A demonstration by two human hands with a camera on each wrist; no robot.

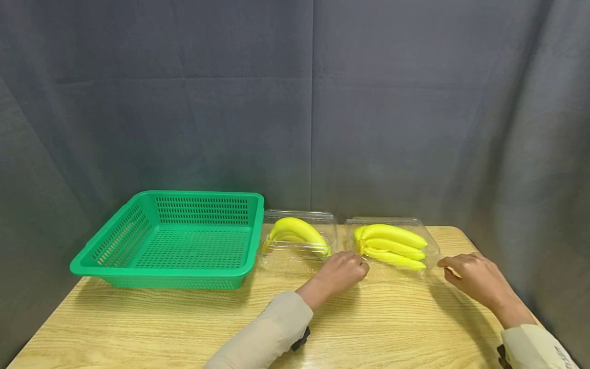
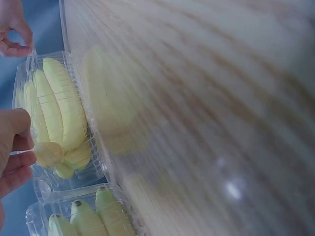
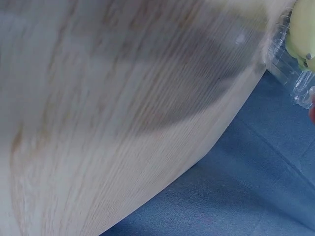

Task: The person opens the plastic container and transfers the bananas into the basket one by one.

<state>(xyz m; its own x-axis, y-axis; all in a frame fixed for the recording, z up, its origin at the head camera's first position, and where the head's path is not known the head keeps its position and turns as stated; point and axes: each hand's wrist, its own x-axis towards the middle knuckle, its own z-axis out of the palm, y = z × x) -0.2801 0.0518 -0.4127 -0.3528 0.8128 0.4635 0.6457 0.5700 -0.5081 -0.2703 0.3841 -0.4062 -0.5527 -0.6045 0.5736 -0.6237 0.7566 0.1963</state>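
A clear plastic clamshell box lies on the right of the table with a bunch of yellow bananas inside. My left hand is at its front left corner. In the left wrist view, the left thumb and fingers pinch the clear edge beside the banana stems. At the opposite front corner, my right hand pinches the edge between thumb and forefinger. Only a fingertip of it appears in the right wrist view, at the box's rim.
Left of this box stands a second clear clamshell box holding bananas. A green perforated basket sits at the table's left, its rim close to the second box. Behind the wooden table hangs a grey curtain.
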